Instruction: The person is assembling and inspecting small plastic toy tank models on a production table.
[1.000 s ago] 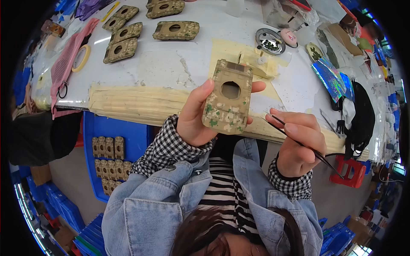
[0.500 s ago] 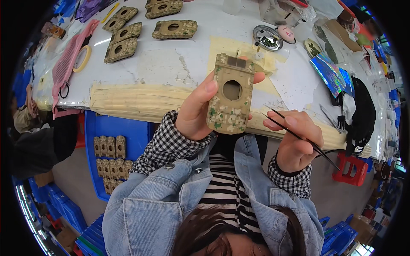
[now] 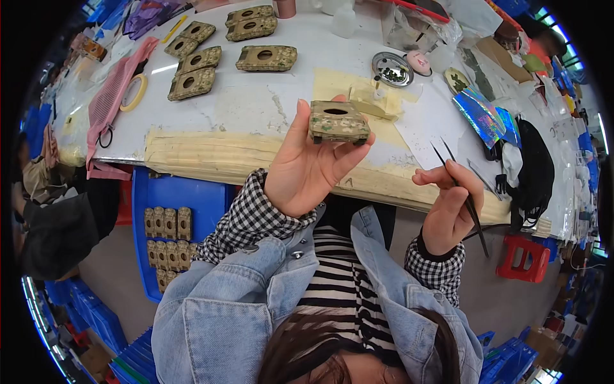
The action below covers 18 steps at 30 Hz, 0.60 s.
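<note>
Through the head camera I see the left hand (image 3: 297, 173), palm up, gripping a camouflage model tank hull (image 3: 340, 125) above the table's (image 3: 297, 80) near side. The hull's long axis runs away from the wearer, strongly foreshortened; one blunt end faces back toward me, and the deck's round opening shows at a slant. The thumb stands along its left side, fingers curl underneath. To the right, I see the right hand (image 3: 448, 211) pinching black tweezers (image 3: 476, 225), tips apart, pointing forward and slightly left.
</note>
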### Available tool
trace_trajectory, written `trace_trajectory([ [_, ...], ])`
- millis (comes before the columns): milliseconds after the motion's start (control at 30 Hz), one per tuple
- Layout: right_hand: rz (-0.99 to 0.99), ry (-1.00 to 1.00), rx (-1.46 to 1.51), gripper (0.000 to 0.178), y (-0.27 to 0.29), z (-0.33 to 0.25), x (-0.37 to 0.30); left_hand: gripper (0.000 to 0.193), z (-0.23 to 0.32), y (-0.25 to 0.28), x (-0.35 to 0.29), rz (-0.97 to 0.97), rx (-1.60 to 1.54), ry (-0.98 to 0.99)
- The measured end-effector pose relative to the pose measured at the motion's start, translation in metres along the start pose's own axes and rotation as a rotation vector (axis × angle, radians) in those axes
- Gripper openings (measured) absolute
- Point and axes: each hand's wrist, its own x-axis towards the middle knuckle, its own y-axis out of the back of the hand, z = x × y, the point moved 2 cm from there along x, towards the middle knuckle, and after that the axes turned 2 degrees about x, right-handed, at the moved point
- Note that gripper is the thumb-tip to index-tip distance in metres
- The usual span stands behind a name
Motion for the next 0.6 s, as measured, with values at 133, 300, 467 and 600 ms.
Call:
trace_trajectory([
  [133, 0.003, -0.108, -0.048, 0.018, 0.005, -0.011, 0.002, 0.055, 0.002, -0.008, 0.000, 0.058, -0.038, 0.023],
  [300, -0.045, -0.159, -0.170, 0.012, 0.012, -0.010, 0.004, 0.066, 0.003, -0.004, 0.003, -0.018, -0.152, 0.042],
  [467, -0.083, -0.177, -0.164, 0.010, 0.004, -0.006, 0.016, 0.065, 0.006, -0.004, 0.002, 0.003, -0.152, 0.048],
  [600, -0.087, -0.163, -0.118, 0.010, -0.010, 0.001, 0.030, 0.064, 0.007, -0.001, 0.000, 0.009, -0.120, 0.027],
])
